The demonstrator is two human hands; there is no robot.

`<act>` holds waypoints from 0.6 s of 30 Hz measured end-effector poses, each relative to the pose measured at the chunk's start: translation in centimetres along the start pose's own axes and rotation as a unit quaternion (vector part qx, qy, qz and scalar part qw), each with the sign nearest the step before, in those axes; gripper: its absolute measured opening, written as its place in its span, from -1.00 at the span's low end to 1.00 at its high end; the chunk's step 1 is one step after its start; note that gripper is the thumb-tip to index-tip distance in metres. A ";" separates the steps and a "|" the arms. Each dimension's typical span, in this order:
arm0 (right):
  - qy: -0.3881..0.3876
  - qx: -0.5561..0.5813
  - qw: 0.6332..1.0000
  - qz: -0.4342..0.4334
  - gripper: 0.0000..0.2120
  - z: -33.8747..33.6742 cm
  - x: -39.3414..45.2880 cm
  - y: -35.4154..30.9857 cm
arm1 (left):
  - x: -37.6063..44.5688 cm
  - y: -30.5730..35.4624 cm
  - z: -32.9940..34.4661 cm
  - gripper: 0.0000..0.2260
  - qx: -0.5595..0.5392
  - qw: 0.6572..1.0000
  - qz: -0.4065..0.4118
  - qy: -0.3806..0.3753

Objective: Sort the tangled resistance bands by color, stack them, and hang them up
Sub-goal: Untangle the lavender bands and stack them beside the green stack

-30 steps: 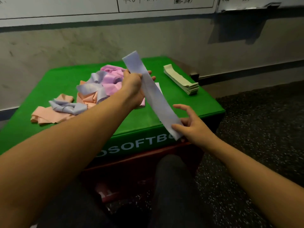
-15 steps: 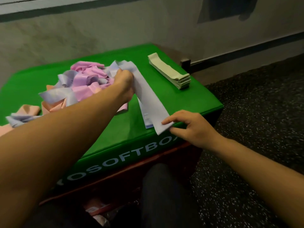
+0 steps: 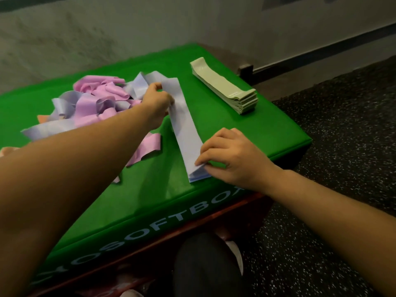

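Bands in a messy pile [image 3: 90, 103], pink and pale blue, lie on the green box [image 3: 246, 129]; one flat blue band [image 3: 184, 127] lies on a small blue stack near the front edge; the left hand [image 3: 157, 103] pinches its far end with curled fingers; the right hand [image 3: 231, 155] pinches its near end at the stack's corner; a neat green stack [image 3: 225, 91] sits to the right, well apart.

The left forearm [image 3: 70, 168] hides part of the band heap [image 3: 90, 103] at nine o'clock, and a peach band [image 3: 6, 151] is cut off by the frame's left edge.
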State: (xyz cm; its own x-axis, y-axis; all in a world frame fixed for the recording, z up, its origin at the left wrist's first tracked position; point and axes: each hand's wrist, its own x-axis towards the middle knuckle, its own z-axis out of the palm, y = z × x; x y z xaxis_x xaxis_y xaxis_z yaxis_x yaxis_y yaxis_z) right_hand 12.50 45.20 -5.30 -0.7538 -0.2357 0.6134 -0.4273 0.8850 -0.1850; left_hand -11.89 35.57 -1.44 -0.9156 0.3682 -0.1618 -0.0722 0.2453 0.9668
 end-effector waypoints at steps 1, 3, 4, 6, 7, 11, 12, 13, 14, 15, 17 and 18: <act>-0.013 0.003 1.000 -0.002 -0.88 0.4 -0.1 0.2 | 0.3 -0.3 0.0 -0.53 0.001 1.000 -0.002 -0.001; -0.035 0.014 0.999 -0.002 -0.89 1.0 -0.5 0.6 | 0.8 -0.7 0.0 -0.53 0.005 1.000 -0.003 0.006; -0.042 0.020 0.999 0.000 -0.89 1.2 -0.7 0.8 | 1.0 -0.9 0.0 -0.53 0.012 1.000 -0.003 0.010; -0.046 0.032 0.998 0.006 -0.88 1.5 -1.0 1.0 | 1.5 -1.1 0.1 -0.53 0.032 0.999 -0.005 0.013; -0.044 0.037 0.998 0.006 -0.88 1.6 -1.1 1.0 | 1.8 -1.2 0.0 -0.53 0.045 0.999 -0.006 0.013; -0.032 0.042 0.999 -0.003 -0.88 1.9 -1.3 1.1 | 2.7 -1.4 0.1 -0.57 0.098 0.995 0.009 0.027; -0.032 0.042 0.999 -0.005 -0.88 1.8 -1.3 1.1 | 3.0 -1.5 0.2 -0.58 0.101 0.994 0.011 0.025; -0.032 0.043 0.999 -0.006 -0.88 1.8 -1.2 1.2 | 3.1 -1.6 0.3 -0.58 0.109 0.994 0.016 0.025; -0.034 0.046 0.998 -0.005 -0.89 1.8 -1.2 1.2 | 3.3 -1.8 0.4 -0.58 0.121 0.992 0.024 0.027; -0.035 0.048 0.998 -0.004 -0.89 1.7 -1.2 1.2 | 3.3 -2.0 0.6 -0.58 0.136 0.990 0.033 0.028; -0.035 0.053 0.998 0.001 -0.90 1.7 -1.3 1.1 | 3.4 -2.5 1.0 -0.55 0.171 0.983 0.060 0.030; -0.036 0.056 0.998 0.006 -0.90 1.7 -1.4 1.1 | 3.5 -2.7 1.0 -0.55 0.190 0.978 0.076 0.033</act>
State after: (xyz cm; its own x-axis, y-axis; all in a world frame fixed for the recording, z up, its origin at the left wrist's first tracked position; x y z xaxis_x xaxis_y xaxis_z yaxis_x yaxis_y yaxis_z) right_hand 12.19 45.79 -7.65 -0.7912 -0.2574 0.5548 -0.4683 0.8384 -0.2788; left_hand -14.50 37.12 -4.80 -0.9288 0.3705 0.0043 0.2080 0.5116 0.8337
